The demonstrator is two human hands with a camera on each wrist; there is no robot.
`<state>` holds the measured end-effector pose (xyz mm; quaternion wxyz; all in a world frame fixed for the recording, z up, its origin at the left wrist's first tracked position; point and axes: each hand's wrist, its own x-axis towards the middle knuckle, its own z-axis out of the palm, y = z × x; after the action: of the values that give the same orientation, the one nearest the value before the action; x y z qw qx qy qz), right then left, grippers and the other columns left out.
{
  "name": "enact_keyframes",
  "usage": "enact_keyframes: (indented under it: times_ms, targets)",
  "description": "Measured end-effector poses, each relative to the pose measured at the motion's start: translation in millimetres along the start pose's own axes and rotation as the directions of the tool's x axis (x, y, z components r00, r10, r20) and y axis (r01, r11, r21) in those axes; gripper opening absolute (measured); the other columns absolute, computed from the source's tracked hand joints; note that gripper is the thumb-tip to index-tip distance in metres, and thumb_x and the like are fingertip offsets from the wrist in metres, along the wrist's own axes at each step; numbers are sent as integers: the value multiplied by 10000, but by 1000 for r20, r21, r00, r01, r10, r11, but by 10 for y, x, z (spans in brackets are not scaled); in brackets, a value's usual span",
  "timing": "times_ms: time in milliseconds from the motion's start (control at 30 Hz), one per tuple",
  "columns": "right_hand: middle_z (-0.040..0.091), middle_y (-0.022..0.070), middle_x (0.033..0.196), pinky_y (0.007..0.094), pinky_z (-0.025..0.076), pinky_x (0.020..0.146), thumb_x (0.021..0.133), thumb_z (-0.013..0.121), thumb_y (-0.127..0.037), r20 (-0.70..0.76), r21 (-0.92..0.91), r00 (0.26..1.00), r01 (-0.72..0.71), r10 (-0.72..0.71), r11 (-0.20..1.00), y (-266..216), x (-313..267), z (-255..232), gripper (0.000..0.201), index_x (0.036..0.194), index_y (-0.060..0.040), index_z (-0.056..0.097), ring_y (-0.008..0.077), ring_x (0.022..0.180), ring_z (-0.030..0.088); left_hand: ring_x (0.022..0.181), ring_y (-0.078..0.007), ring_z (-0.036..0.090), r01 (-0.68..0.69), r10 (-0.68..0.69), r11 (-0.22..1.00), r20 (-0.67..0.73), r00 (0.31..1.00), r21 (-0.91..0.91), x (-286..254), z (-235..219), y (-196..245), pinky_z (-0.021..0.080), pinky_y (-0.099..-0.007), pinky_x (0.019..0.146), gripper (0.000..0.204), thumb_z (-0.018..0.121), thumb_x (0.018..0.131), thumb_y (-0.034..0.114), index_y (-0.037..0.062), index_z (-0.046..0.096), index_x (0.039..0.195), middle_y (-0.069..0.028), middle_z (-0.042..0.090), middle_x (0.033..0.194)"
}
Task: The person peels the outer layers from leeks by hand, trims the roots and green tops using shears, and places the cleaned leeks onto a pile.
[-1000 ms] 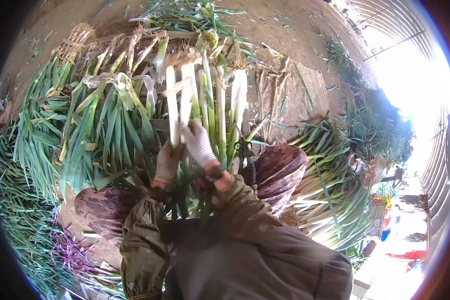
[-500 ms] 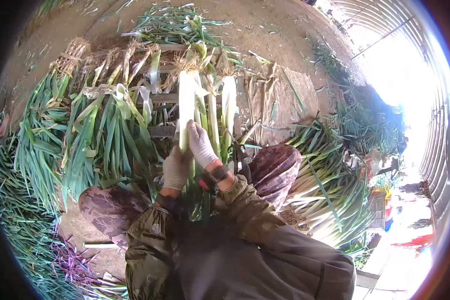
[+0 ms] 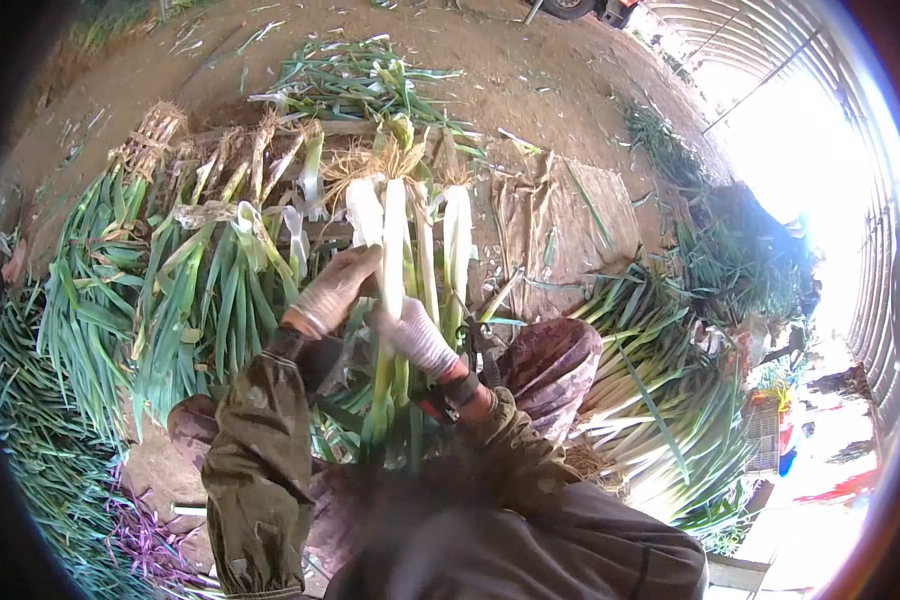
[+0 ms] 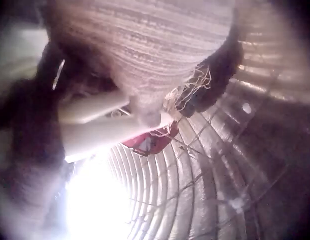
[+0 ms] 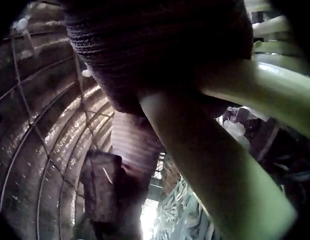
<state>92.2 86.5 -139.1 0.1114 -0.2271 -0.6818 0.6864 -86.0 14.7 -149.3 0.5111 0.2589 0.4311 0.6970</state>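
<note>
Two thick leeks stand side by side, roots up, in the head view: a left white stalk (image 3: 365, 212) and a right one (image 3: 394, 240). My gloved right hand (image 3: 417, 336) grips the leeks lower down; in the right wrist view the hand (image 5: 160, 50) is wrapped round pale green stalks (image 5: 215, 160). My left hand (image 3: 335, 290) reaches in from the left, its curled fingers pinching a stalk below the white part. The left wrist view has the gloved hand (image 4: 155, 45) over white stalks (image 4: 102, 131) beside stringy roots (image 4: 195, 87). Its fingertips are partly hidden.
More leeks (image 3: 456, 235) lie just right of the hands. Leafy bundles (image 3: 100, 290) lie at the left, a large leek pile (image 3: 650, 410) at the right, loose greens (image 3: 355, 80) beyond. A brown cloth (image 3: 570, 220) covers ground at the upper right.
My left hand has moved up and left from beneath the right hand, its elbow swinging outward. My right hand has shifted lower. The two white stalks now show more separately.
</note>
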Motion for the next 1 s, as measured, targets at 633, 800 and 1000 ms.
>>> enact_keyframes:
  times_ms: [633, 800, 1000]
  targets:
    - [618, 31, 893, 287, 484, 719, 918, 618, -213, -329, -54, 943, 35, -51, 998, 48, -335, -434, 382, 1212, 22, 560, 108, 816, 544, 767, -181, 644, 318, 18, 579, -402, 916, 751, 1322, -791, 1864, 509, -345, 730, 594, 626, 892, 587, 35, 680, 1105, -62, 706, 917]
    - [675, 99, 1016, 329, 507, 844, 860, 707, -239, -347, 74, 911, 266, -225, 961, -181, 76, -499, 528, 1292, 12, 533, 163, 917, 604, 1087, -251, 584, 88, -128, 476, -30, 991, 875, 323, 193, 623, 464, -393, 968, 815, 816, 759, 495, -3, 519, 1332, -148, 622, 1181]
    - [676, 239, 932, 432, 531, 776, 859, 708, -480, -334, -460, 924, 11, -184, 888, -513, 149, -386, 607, 1083, 60, 544, 371, 880, 675, 1143, -257, 570, 28, -26, 1000, 279, 960, -3, 366, 211, -678, 502, -388, 949, 555, 719, 890, 301, 27, 518, 1328, -153, 557, 1300]
